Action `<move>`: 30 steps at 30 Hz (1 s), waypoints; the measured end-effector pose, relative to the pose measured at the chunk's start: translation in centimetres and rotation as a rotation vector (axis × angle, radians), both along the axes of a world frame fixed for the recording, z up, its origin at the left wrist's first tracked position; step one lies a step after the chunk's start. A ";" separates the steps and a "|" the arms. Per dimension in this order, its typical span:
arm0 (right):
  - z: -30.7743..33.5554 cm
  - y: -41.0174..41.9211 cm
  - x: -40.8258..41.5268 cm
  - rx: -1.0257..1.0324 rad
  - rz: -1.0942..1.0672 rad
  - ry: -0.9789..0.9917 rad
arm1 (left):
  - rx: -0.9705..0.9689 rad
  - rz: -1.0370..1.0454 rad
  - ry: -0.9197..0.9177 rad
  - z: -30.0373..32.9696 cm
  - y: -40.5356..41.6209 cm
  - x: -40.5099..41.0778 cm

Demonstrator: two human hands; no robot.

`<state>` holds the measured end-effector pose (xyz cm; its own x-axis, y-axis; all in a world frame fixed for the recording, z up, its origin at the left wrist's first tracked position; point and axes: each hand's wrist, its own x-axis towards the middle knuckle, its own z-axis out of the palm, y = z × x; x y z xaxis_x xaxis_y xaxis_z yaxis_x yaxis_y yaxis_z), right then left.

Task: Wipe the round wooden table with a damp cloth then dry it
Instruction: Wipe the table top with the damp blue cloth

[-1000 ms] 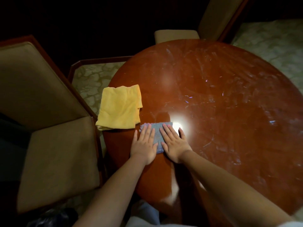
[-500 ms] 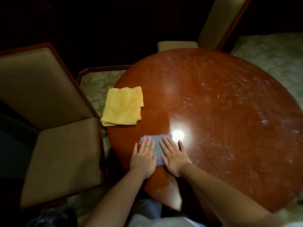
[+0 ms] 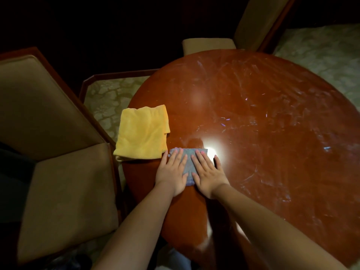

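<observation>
Round wooden counter (image 3: 253, 123) filling centre and right of frame, reddish-brown, glossy, streaked with pale smears and scratches across most of the surface; bright lamp glare just right of the cloth. Grey-blue cloth (image 3: 187, 162) lying flat near the counter's lower-left edge, folded small, pinned under both hands. Left hand (image 3: 172, 175) palm down on the cloth's left part, fingers (image 3: 176, 158) straight and held close together, tips reaching the cloth's far edge. Right hand (image 3: 209, 175) palm down on the cloth's right part, fingers straight and slightly spread, thumb resting on bare wood beside the glare. Neither hand curled round the cloth; both pressing flat, a strip of cloth showing between them. Both forearms bare, entering from the bottom of the frame. Yellow cloth (image 3: 143, 132) folded, left of centre, overhanging the counter's left rim, its near right corner just beside the grey-blue cloth; contact between the two cannot be determined. Upholstered chair (image 3: 58, 172) with dark wood frame at left of frame, close to the counter. Second chair (image 3: 253, 22) at top centre, seat tucked against the far rim. Pale patterned floor (image 3: 109, 98) visible between chair and counter, and at upper right.
</observation>
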<state>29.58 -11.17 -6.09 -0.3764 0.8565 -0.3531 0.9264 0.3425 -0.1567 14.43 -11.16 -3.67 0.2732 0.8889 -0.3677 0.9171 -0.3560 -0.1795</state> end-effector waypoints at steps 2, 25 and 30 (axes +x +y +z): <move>-0.1 1.3 -0.3 -0.004 -0.023 0.003 | 0.006 -0.025 0.023 0.1 1.6 -0.2; 0.4 5.1 -0.6 -0.030 -0.010 -0.045 | 0.043 0.040 0.018 -0.3 4.1 0.4; 0.2 1.2 0.7 -0.034 0.028 -0.019 | 0.032 0.066 -0.028 -0.2 -0.4 1.2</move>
<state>30.25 -9.98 -5.85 -0.3927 0.8332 -0.3894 0.9195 0.3629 -0.1510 15.65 -11.53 -3.82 0.2228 0.9165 -0.3322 0.9432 -0.2888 -0.1641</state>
